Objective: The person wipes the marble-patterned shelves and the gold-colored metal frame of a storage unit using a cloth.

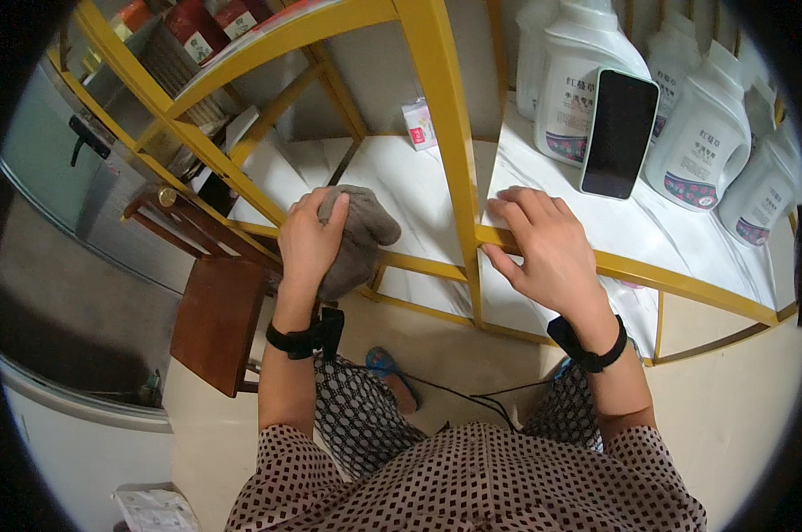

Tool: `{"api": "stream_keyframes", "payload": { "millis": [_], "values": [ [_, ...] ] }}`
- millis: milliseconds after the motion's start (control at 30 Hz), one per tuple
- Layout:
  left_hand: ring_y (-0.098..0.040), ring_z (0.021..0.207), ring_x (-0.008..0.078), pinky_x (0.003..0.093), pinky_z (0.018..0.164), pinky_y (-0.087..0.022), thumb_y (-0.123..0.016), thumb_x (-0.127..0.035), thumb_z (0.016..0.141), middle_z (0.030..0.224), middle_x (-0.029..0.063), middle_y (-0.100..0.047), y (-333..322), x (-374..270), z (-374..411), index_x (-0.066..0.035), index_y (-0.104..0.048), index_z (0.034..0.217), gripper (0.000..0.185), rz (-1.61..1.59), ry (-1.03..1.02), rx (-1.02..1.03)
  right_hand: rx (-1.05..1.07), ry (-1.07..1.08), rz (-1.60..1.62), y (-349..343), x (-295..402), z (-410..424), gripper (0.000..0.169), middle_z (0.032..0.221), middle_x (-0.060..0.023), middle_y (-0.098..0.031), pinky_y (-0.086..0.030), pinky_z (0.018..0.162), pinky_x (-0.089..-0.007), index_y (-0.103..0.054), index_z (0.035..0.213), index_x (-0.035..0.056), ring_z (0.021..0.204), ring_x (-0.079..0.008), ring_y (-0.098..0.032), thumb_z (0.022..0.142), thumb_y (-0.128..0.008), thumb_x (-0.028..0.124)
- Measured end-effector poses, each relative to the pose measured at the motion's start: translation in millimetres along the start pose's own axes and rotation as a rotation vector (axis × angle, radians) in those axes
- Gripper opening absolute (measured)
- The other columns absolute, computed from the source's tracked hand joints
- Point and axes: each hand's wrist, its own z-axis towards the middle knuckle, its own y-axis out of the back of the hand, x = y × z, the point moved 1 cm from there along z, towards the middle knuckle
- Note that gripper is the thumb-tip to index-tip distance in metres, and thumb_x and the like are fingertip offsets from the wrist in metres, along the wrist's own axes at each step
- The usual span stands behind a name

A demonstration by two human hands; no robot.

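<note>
A bunched grey-brown cloth [356,249] is gripped in my left hand [310,233], at the front edge of a white marble-patterned shelf board [414,199]. The cloth's lower end hangs over the yellow front rail. To the right of a yellow upright post [445,133], my right hand [547,243] rests on the yellow front rail [667,276] with its fingers spread. Those fingertips reach over the edge of the right-hand board, and no object shows in that hand. Behind it, a smartphone [619,136] with a dark screen leans against a white detergent bottle [567,86].
More white detergent bottles [700,139] stand at the right. A small tissue pack [419,124] sits at the back of the left board. Red packages [195,30] are on the upper shelf. A brown wooden chair [218,319] stands at the left. A black cable [441,386] hangs before my legs.
</note>
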Motion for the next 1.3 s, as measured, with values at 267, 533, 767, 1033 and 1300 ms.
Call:
{"api": "stream_keyframes", "payload": {
  "millis": [267,533,767,1033,1300],
  "values": [
    [-0.024,0.142,0.0481,0.0632,0.111,-0.025,-0.056,-0.055,0.093,0.158,0.0191,-0.025,-78.5,69.7,31.2,-0.021,-0.036,0.152,0.071,0.044,-0.087,0.132,-0.012,0.031,0.046,7.1,11.2,9.2,0.042,0.109,-0.0131,-0.060,-0.046,0.089,-0.0376,-0.061,0.109,0.0013,0.102,-0.0292,-0.059,0.078,-0.073,0.026],
    [-0.016,0.144,0.0509,0.0720,0.109,-0.017,-0.054,-0.060,0.093,0.161,0.0160,-0.018,-117.5,70.1,-1.5,-0.026,-0.029,0.155,0.075,0.267,-0.071,0.282,-0.007,0.033,0.022,-0.7,1.6,6.1,0.039,0.111,-0.0152,-0.060,-0.046,0.091,-0.0384,-0.061,0.107,0.0002,0.105,-0.0301,-0.058,0.079,-0.072,0.025],
    [-0.011,0.146,0.0491,0.0698,0.112,-0.016,-0.051,-0.061,0.093,0.162,0.0144,-0.015,-105.6,70.3,17.4,-0.029,-0.024,0.156,0.075,0.314,-0.037,0.359,0.009,0.035,0.023,17.6,21.9,8.4,0.039,0.111,-0.0170,-0.059,-0.046,0.093,-0.0390,-0.061,0.107,-0.0005,0.105,-0.0312,-0.058,0.079,-0.071,0.025],
    [-0.006,0.148,0.0471,0.0686,0.114,-0.012,-0.044,-0.065,0.094,0.163,0.0139,-0.010,-142.2,72.1,62.3,-0.028,-0.018,0.157,0.078,0.407,-0.002,0.585,0.056,-0.002,-0.025,7.4,11.0,11.0,0.039,0.113,-0.0169,-0.058,-0.045,0.093,-0.0394,-0.061,0.107,-0.0004,0.107,-0.0307,-0.057,0.080,-0.071,0.026],
    [0.002,0.149,0.0446,0.0682,0.114,-0.009,-0.043,-0.072,0.091,0.165,0.0124,-0.004,-160.1,78.2,93.0,-0.032,-0.013,0.158,0.083,0.408,0.021,0.699,0.065,-0.008,-0.027,-3.4,-3.4,10.9,0.039,0.114,-0.0164,-0.058,-0.046,0.091,-0.0386,-0.061,0.108,-0.0004,0.106,-0.0302,-0.057,0.080,-0.070,0.026]
  ]
}}
